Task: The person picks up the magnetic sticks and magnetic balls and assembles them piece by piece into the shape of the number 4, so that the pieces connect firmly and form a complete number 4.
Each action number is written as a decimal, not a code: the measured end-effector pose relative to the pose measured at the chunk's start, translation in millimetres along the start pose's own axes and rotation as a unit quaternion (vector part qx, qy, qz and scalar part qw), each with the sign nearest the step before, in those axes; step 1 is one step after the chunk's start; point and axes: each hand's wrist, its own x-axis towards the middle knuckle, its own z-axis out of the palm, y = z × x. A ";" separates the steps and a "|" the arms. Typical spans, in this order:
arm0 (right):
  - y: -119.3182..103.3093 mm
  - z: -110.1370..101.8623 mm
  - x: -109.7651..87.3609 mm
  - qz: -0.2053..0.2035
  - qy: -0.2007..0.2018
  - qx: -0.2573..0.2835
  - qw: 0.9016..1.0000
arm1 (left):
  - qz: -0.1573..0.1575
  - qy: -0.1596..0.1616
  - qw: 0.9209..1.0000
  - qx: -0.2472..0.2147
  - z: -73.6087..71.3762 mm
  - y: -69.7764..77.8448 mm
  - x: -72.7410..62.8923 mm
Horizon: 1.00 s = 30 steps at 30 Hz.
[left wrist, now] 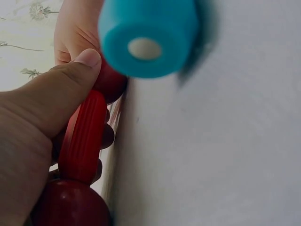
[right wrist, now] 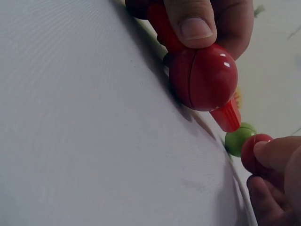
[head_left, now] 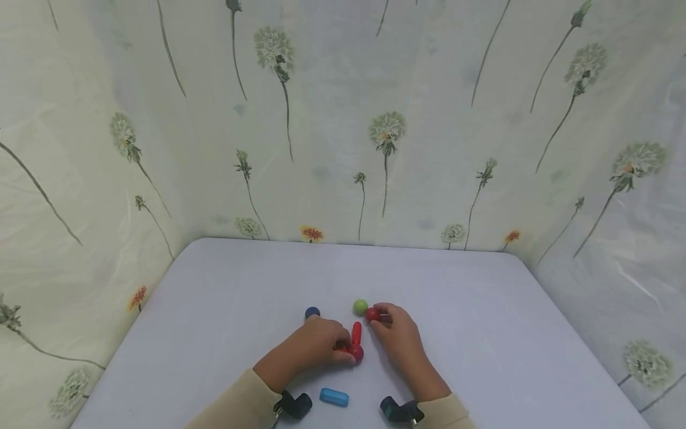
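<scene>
My left hand [head_left: 321, 341] grips a piece made of red balls and ridged red rods. Its thumb presses one red ball [right wrist: 204, 77]. A red rod [head_left: 356, 332] points away from that ball toward the far side. In the left wrist view another red rod [left wrist: 84, 136] runs along the fingers to a second red ball [left wrist: 70, 205]. To the right, my right hand [head_left: 398, 333] pinches a loose red ball [head_left: 372, 314] between thumb and fingers. A green ball [head_left: 361, 307] lies right beside it. Beyond the left hand's knuckles, a dark blue ball [head_left: 312, 311] is partly hidden.
A light blue rod [head_left: 334, 397] lies on the white table [head_left: 241, 280] between the forearms, close in the left wrist view. Black wrist devices [head_left: 296, 405] sit at both cuffs. A flower-patterned cloth [head_left: 332, 89] hangs behind the table and at both sides.
</scene>
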 end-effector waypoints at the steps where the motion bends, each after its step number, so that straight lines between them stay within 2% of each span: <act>1: -0.4 -0.1 -0.7 -0.002 -0.001 0.004 1.000 | 0.000 -0.001 1.000 -0.003 0.4 -0.5 0.2; 11: -4.8 -0.5 -6.0 -0.024 -0.033 0.032 0.999 | 0.000 -0.003 1.000 -0.004 1.6 -1.0 1.8; 25: -3.0 2.5 -2.5 -0.028 -0.036 0.043 0.998 | 0.003 -0.001 1.000 -0.009 1.4 -0.1 -0.8; 30: -1.5 2.2 -2.0 -0.031 -0.044 0.049 0.997 | 0.014 -0.003 1.000 -0.015 -1.3 2.7 -2.3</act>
